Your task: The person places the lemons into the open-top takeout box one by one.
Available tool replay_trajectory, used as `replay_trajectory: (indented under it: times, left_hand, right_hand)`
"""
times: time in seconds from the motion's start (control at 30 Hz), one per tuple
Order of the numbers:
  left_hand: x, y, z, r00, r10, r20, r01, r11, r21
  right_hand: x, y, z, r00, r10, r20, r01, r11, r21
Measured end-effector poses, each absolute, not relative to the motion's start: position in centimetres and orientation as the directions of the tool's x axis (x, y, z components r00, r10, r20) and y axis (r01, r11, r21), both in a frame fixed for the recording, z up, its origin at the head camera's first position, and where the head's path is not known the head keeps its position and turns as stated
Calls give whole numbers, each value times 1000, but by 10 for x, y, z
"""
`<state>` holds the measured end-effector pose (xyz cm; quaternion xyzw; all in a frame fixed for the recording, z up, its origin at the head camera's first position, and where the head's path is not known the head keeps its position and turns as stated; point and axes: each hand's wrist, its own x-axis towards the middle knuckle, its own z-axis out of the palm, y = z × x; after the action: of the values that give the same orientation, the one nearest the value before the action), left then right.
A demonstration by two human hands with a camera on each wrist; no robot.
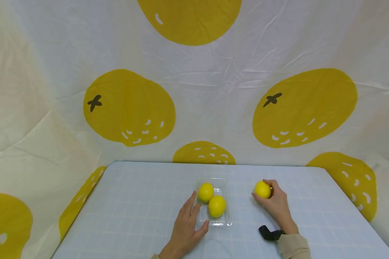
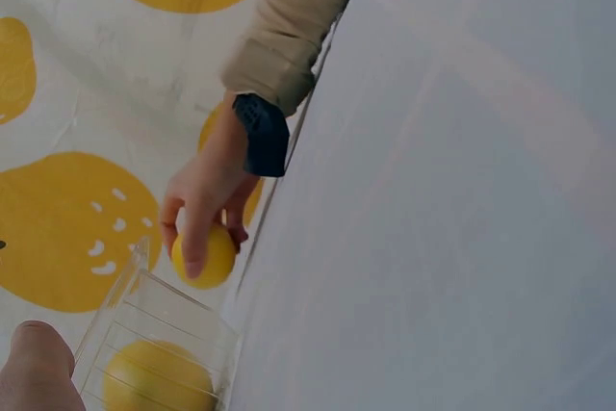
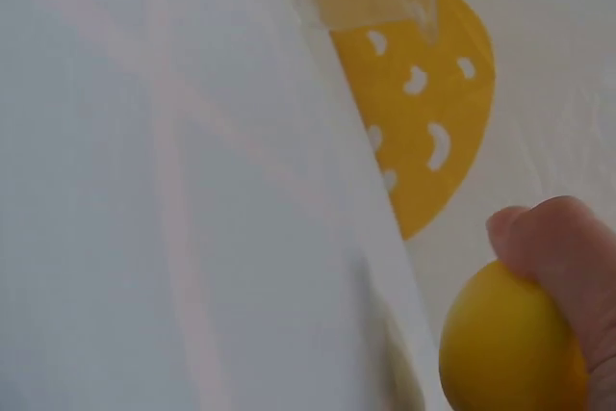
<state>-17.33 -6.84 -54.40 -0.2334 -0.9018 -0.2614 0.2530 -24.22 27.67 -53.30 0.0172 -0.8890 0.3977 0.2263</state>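
Note:
Two yellow lemons, one toward the back point(image 1: 205, 192) and one toward the front point(image 1: 217, 206), lie in a clear plastic tray point(image 1: 226, 220) near the middle of the table. My left hand point(image 1: 188, 225) is at the tray's left side with its fingers extended; whether it touches the wall I cannot tell. To the right of the tray, my right hand point(image 1: 276, 203) holds a third lemon point(image 1: 262, 189) between thumb and fingers. That same lemon point(image 3: 515, 339) shows under the thumb in the right wrist view. The left wrist view shows the tray wall point(image 2: 183, 300) and a lemon point(image 2: 159, 377) behind it.
A pale blue checked cloth point(image 1: 133, 208) covers the table. A black wrist camera point(image 1: 269, 233) is on the right wrist, near the sleeve. Behind the table hangs a white curtain point(image 1: 214, 108) printed with large yellow fruit.

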Motion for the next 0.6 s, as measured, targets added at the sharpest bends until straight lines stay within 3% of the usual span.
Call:
replay_trajectory:
  times: [0.4,0.6]
  left_hand:
    - [-172,-67,-543,-760,286,583,555,752,355]
    - [-172,-67,-542,-760,292,581,553,759,342]
  right_hand:
    - [-244,251,-513,-865,127,486,-302,641,-705]
    - [-239,233,-493,-878,104,466,-310,617,-723]
